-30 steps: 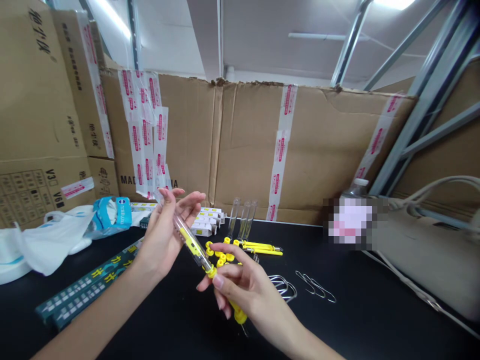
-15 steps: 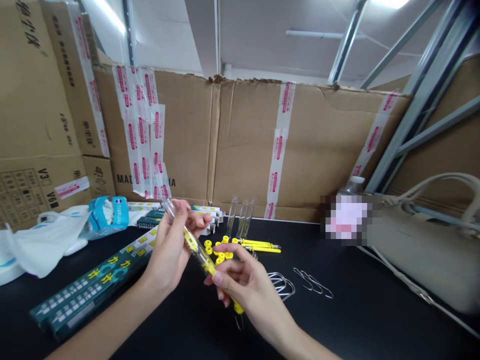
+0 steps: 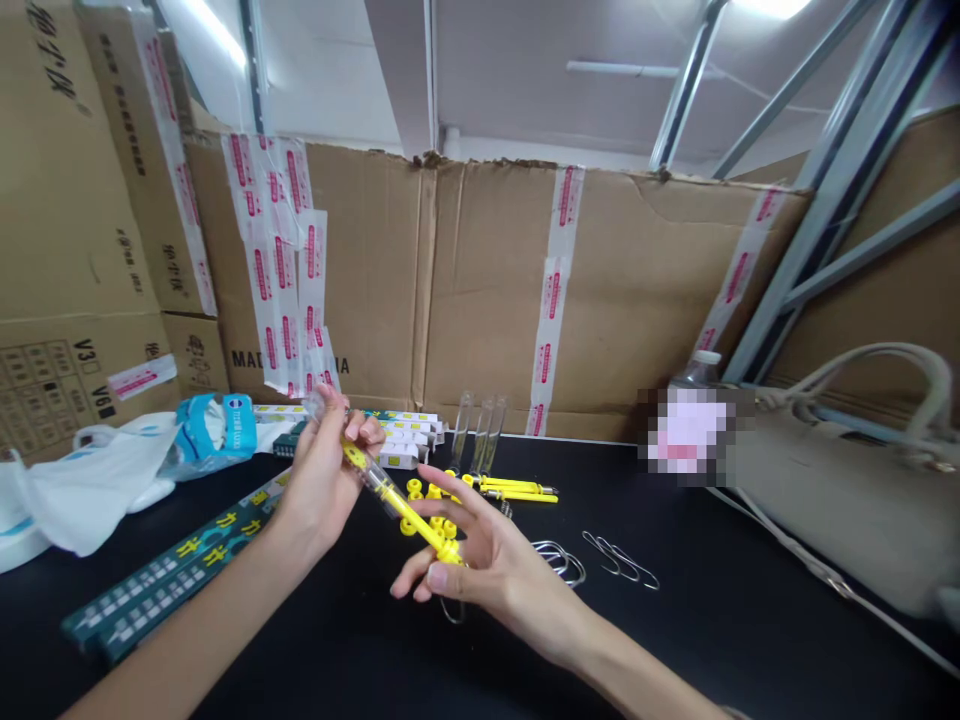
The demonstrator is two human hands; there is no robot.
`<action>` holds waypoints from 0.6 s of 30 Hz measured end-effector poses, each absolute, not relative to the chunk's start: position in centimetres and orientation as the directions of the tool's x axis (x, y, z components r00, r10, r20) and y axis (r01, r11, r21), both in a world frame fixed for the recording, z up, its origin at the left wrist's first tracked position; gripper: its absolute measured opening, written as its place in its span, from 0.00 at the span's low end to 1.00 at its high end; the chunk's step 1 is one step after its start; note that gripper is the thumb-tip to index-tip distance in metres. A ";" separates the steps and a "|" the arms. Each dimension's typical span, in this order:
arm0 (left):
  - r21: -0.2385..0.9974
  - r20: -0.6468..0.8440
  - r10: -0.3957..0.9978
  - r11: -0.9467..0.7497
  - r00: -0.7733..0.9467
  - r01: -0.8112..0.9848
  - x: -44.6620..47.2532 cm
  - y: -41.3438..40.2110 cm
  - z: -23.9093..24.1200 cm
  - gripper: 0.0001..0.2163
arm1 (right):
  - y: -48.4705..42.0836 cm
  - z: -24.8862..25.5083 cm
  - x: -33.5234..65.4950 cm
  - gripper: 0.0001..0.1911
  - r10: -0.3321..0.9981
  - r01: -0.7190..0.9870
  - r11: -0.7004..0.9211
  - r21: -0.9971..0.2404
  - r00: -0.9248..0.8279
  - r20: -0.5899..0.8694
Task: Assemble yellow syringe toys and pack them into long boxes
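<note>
A spring scale (image 3: 381,490) with a clear tube and a yellow inner rod slants between my hands. My left hand (image 3: 324,485) is closed around the upper part of its tube. At the lower end, my right hand (image 3: 506,585) holds the yellow end piece (image 3: 450,551) near the thumb, its index finger stretched out. The yellow rod (image 3: 417,526) extends well out of the tube, and a thin metal hook (image 3: 453,612) hangs below, partly hidden by the fingers. Small yellow caps (image 3: 414,487) lie just behind the right hand.
Clear tubes (image 3: 495,437) stand behind several yellow rods (image 3: 519,490). Wire hooks (image 3: 621,562) and larger metal loops (image 3: 561,564) lie to the right. Long printed boxes (image 3: 184,565) lie left, near a blue packet (image 3: 217,428). A bottle (image 3: 686,430) and a bag (image 3: 847,500) are at right.
The yellow rod now sticks farther out of the tube. My left hand has moved left with the tube; my right hand's fingers have spread more, and its hold has shifted to the rod's end.
</note>
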State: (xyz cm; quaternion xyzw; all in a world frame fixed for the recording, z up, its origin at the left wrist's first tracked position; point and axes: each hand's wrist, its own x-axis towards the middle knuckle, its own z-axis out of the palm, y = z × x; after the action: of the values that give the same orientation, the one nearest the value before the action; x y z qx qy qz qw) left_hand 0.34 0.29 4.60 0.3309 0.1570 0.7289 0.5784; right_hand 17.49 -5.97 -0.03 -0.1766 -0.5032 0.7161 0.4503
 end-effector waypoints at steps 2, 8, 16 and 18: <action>0.621 0.301 0.949 -0.273 -0.098 -0.735 0.6 0.2 4.4 0.13 | -5.7 -0.7 17.2 0.38 0.883 -0.451 -0.089 -0.888 -0.449 0.139; 0.672 0.391 0.918 -0.338 -0.073 -0.659 1.6 -1.3 4.4 0.15 | -5.3 -3.1 15.9 0.31 0.949 -0.336 -0.112 -0.935 -0.315 0.000; 0.781 0.464 0.885 -0.392 0.032 -0.486 2.9 -2.6 3.6 0.19 | -6.2 -2.7 15.5 0.27 0.940 -0.420 -0.173 -0.891 -0.340 -0.022; 0.788 0.460 0.887 -0.385 0.044 -0.481 3.1 -2.7 3.3 0.20 | -6.4 -2.9 15.5 0.26 0.937 -0.415 -0.192 -0.889 -0.347 -0.040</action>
State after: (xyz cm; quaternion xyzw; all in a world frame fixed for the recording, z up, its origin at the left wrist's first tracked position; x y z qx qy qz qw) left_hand 3.08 -2.66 3.29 0.5046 0.2012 0.6616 0.5169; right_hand 15.46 -6.35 -2.90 -0.3118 -0.4184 0.7062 0.4786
